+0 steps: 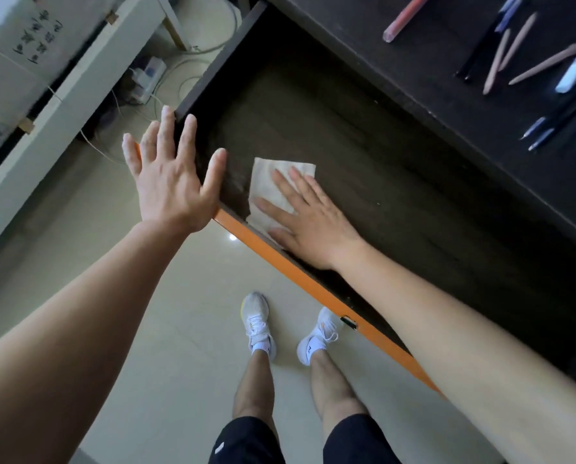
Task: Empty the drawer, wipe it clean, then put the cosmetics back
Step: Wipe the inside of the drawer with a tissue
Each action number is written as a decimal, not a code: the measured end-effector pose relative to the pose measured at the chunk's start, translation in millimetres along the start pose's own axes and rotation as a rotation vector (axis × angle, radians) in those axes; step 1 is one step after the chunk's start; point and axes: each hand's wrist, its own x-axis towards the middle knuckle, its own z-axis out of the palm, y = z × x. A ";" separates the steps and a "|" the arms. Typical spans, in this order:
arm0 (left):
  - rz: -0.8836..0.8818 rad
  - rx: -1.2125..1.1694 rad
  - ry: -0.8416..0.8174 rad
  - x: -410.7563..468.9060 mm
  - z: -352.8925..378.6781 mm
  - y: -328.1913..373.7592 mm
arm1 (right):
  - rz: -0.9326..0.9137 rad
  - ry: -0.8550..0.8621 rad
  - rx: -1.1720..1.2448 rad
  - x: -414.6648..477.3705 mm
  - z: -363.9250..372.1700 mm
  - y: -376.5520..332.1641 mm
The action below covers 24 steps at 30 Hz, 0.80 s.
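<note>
Right hand (308, 219) flat, fingers spread, pressing cloth (273, 189) into drawer (363, 169) corner — left hand (171, 172) open.

The drawer (363, 169), centre of the frame, is dark matt wood with visible grain; its front (279, 259) is smooth orange laminate. The wipe (269, 185) looks like thin, soft white paper or cloth. The floor (186, 313), lower centre, is glossy pale tile.
</note>
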 end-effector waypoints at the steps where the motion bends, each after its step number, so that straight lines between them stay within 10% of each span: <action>1: 0.003 0.001 -0.005 -0.2 -0.9 0.7 | 0.024 -0.018 0.004 -23.1 4.8 16.5; 11: 0.004 0.000 -0.022 -0.6 -4.2 4.0 | 0.902 0.033 0.261 -154.6 37.5 102.9; 24: -0.055 -0.039 0.004 -6.5 -4.7 3.6 | 0.007 -0.030 -0.110 -14.8 -4.3 3.6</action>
